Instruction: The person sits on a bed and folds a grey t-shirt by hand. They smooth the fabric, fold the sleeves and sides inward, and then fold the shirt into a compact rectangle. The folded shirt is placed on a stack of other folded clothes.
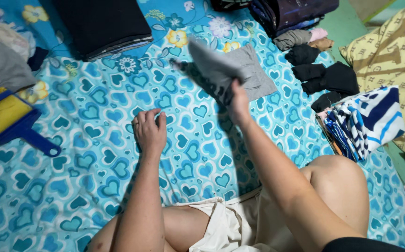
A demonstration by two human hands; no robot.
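On the turquoise bedsheet printed with blue hearts and flowers (72,186), a person sits with bare knees at the near edge, both arms reaching forward over it. The right hand (238,103) is raised above the middle of the sheet, its fingers clenched around a small grey and dark patterned cloth garment (212,74), which hangs blurred in the air and partly covers a flat, folded grey cloth (256,70) lying on the sheet just behind it. The left hand (150,131) rests on the sheet to the left of the right hand, holding nothing, fingers loosely curled with the tips touching the fabric. At the sheet's far edge lies a folded stack of black fabric (102,25). Toward the sheet's far right corner sit several rolled dark and pale socks (314,65), and nearer, on the right side, a folded bundle of blue and white striped cloth (361,122). At the sheet's left edge lies a blue-handled lint brush with a yellow pad (6,120).
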